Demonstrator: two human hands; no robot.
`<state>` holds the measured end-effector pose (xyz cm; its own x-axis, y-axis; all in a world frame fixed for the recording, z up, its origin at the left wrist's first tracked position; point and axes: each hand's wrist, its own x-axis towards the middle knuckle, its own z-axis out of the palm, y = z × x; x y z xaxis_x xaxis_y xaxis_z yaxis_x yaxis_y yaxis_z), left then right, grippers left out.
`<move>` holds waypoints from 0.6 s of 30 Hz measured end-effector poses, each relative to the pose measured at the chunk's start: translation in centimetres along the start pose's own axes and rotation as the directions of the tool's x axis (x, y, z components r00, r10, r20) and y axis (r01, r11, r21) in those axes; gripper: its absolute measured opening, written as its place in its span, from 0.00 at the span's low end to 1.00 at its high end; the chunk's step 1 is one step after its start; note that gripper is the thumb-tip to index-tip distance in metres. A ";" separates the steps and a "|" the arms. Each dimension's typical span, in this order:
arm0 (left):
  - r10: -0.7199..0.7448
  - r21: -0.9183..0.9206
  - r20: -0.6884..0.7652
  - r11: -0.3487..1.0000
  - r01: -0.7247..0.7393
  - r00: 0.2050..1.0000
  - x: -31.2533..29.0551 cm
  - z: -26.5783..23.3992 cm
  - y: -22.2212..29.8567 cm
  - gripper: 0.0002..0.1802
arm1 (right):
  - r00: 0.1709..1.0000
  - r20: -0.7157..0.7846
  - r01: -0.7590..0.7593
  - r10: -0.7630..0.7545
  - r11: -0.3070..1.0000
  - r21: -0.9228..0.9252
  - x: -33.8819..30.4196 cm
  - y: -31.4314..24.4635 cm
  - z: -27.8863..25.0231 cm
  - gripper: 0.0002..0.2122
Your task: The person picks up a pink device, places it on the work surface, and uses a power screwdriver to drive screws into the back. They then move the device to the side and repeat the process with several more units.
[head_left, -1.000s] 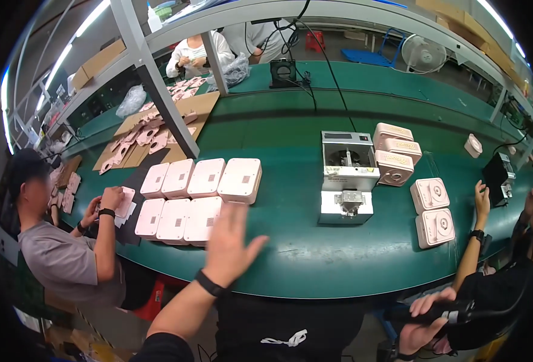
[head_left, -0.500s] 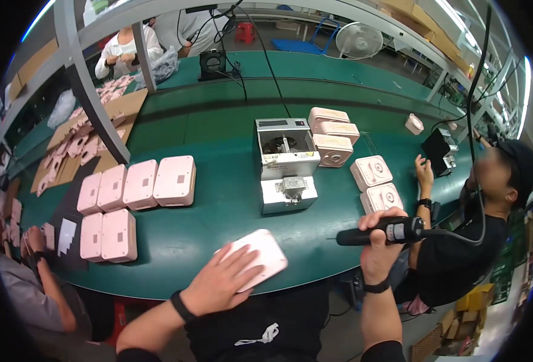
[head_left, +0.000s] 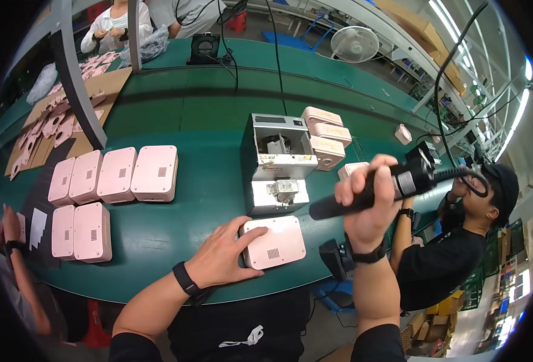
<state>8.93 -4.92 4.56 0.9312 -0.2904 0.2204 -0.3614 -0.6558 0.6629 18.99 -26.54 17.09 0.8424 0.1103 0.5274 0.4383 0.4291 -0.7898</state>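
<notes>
While the pink housing [head_left: 273, 241] is pinned flat under the spread left hand [head_left: 225, 256] at the near edge of the green table [head_left: 206, 120], just in front of the grey screw feeder [head_left: 275, 163], the black electric screwdriver [head_left: 372, 188] is gripped in the closed right hand [head_left: 368, 208], raised above and to the right of the housing. Fastening appears to be the step in hand; for the next move, the driver tip would probably need to be lowered and lined up over a screw point while the housing is kept steady.
</notes>
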 end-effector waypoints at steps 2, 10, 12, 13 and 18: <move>0.086 -0.010 -0.006 0.996 -0.086 0.996 0.1 -0.2 -1.4 0.45 | 1.000 0.020 -0.004 0.005 0.999 -0.036 1.6 1.1 1.3 0.08; 0.104 -0.165 -0.043 0.980 -0.109 0.994 0.4 0.3 -3.1 0.43 | 0.995 0.074 -0.050 0.065 0.980 -0.194 3.5 3.6 2.0 0.08; 0.112 -0.158 -0.063 0.980 -0.121 0.992 0.6 0.2 -3.4 0.43 | 0.991 0.089 -0.083 0.103 0.976 -0.201 3.6 3.3 1.7 0.08; 0.103 -0.165 -0.062 0.980 -0.112 0.993 0.6 0.1 -3.5 0.43 | 0.991 0.084 -0.086 0.105 0.976 -0.202 3.5 3.1 1.6 0.08; 0.090 -0.164 -0.054 0.982 -0.098 0.995 0.9 -0.2 -3.4 0.43 | 0.997 0.042 -0.066 0.071 0.992 -0.106 2.0 2.3 0.6 0.08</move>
<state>11.02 -2.81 2.68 0.8962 -0.3104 0.3170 -0.4376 -0.5007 0.7468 21.47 -24.84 16.49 0.8576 0.1777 0.4826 0.4125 0.3230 -0.8518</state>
